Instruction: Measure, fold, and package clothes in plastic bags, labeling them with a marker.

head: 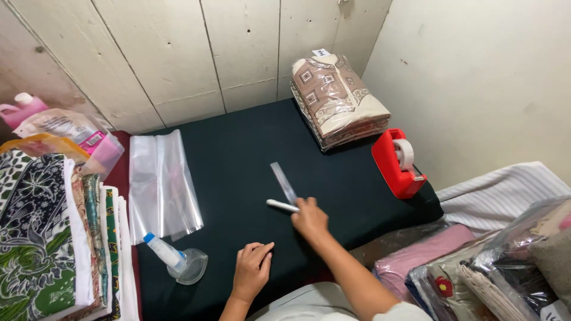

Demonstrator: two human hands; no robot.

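My right hand (310, 218) rests on the dark table cloth (238, 154), its fingers on the near end of a metal ruler (283, 181) and touching a thin white pen-like stick (281, 205). My left hand (251, 270) lies flat on the cloth near the front edge, fingers together, holding nothing. Left of it lies a small clear spray bottle (175, 258) with a blue cap, on its side.
Clear plastic bags (160, 181) lie on the left of the cloth. A stack of bagged patterned shirts (336, 101) stands at the back, a red tape dispenser (397, 161) beside it. Folded patterned fabrics (41, 238) are piled left; bagged garments (493, 261) right.
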